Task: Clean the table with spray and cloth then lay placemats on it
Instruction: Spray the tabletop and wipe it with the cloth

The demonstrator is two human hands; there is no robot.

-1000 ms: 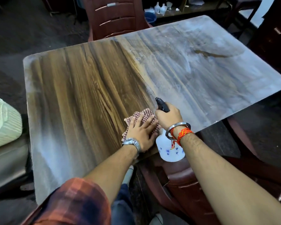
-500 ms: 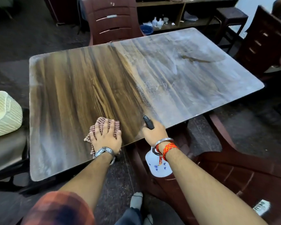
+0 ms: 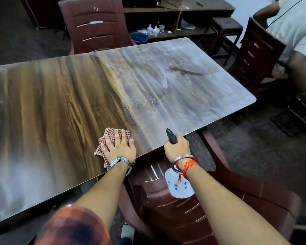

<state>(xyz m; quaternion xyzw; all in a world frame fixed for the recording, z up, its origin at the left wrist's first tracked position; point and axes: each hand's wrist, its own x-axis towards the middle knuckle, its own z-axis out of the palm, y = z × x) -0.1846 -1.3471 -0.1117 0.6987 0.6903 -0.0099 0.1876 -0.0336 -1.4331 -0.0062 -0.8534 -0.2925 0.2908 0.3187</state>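
Head view, the only one there is. The person's left hand (image 3: pixel 119 147) lies flat on the checked cloth (image 3: pixel 109 132), fingers (image 3: pixel 107 145) straight and spread, pinning it to the tabletop (image 3: pixel 60 112) close to the near edge. That looks like a way to put the whole palm's weight into a wipe. The cloth sits right where the dark, clean-looking wood meets the hazy grey half (image 3: pixel 175 96), so that side is probably next.

The right hand (image 3: pixel 177 147) is wrapped round the neck of the spray bottle (image 3: pixel 179 188). The nozzle pokes over the edge toward the haze and the body hangs below, above a chair (image 3: pixel 175 218). It seems ready for a squirt. No placemats in sight.
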